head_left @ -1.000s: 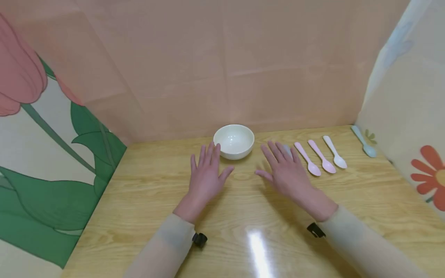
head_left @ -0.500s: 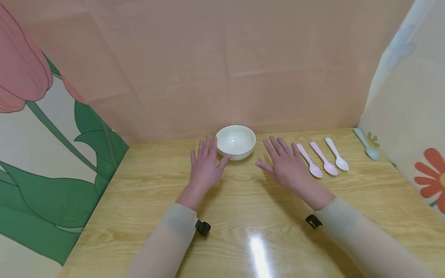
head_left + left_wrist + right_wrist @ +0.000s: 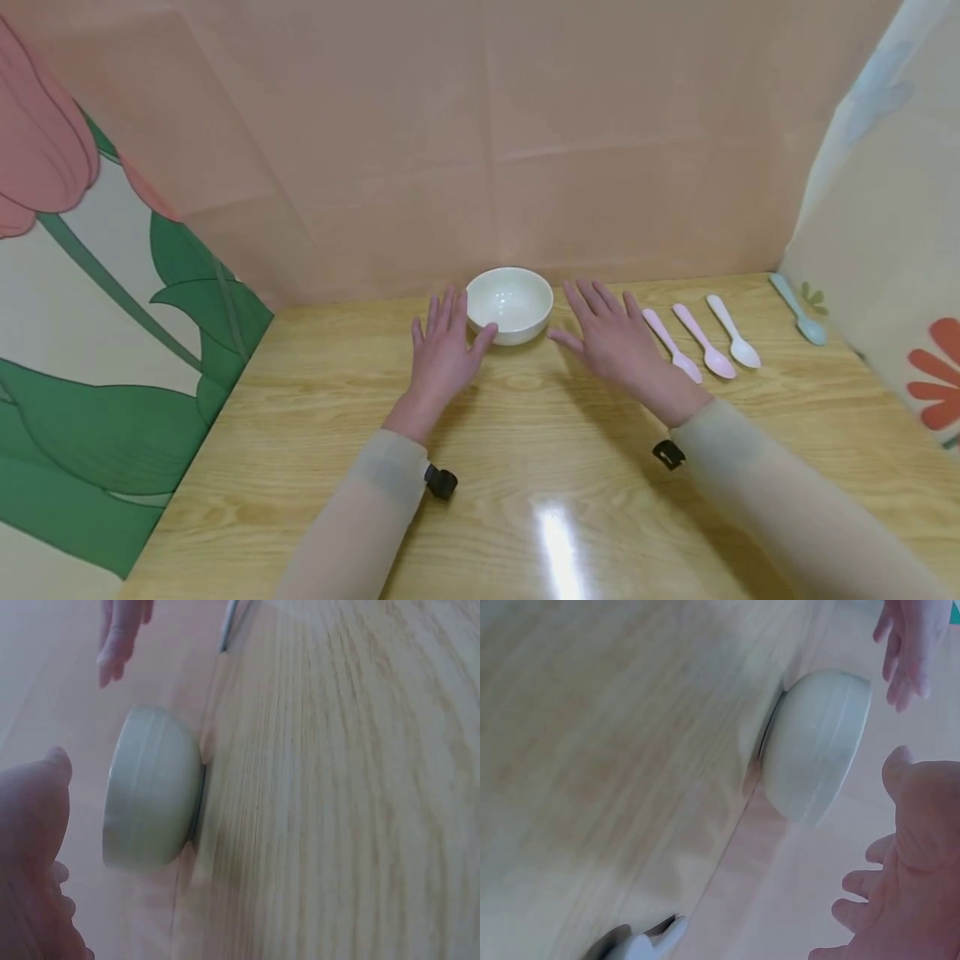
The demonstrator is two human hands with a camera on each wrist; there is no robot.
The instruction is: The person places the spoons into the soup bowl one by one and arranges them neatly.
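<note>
A white bowl (image 3: 512,310) stands upright near the back of the wooden table. My left hand (image 3: 442,358) hovers to its front left, fingers straight and spread, the thumb overlapping the bowl's rim in the head view. On the other side my right hand (image 3: 617,343) is held palm down with straight fingers, apart from the bowl. Neither hand holds anything. Both wrist views show the bowl (image 3: 154,787) from the side, with a gap between it and the near hand (image 3: 915,855). Close to the right hand lies a pink spoon (image 3: 683,362), its neighbour a second pink spoon (image 3: 705,342).
Farther right are a white spoon (image 3: 735,335) and a light blue spoon (image 3: 799,312) by the right wall. In the right wrist view a pale spoon (image 3: 646,946) shows at the bottom edge. A plain pinkish backdrop (image 3: 375,167) rises behind the table (image 3: 315,433).
Both hands have moved slightly forward toward the back of the table, staying spread. The right hand now covers the spoon partly seen beside it earlier. The bowl and spoons stay in place.
</note>
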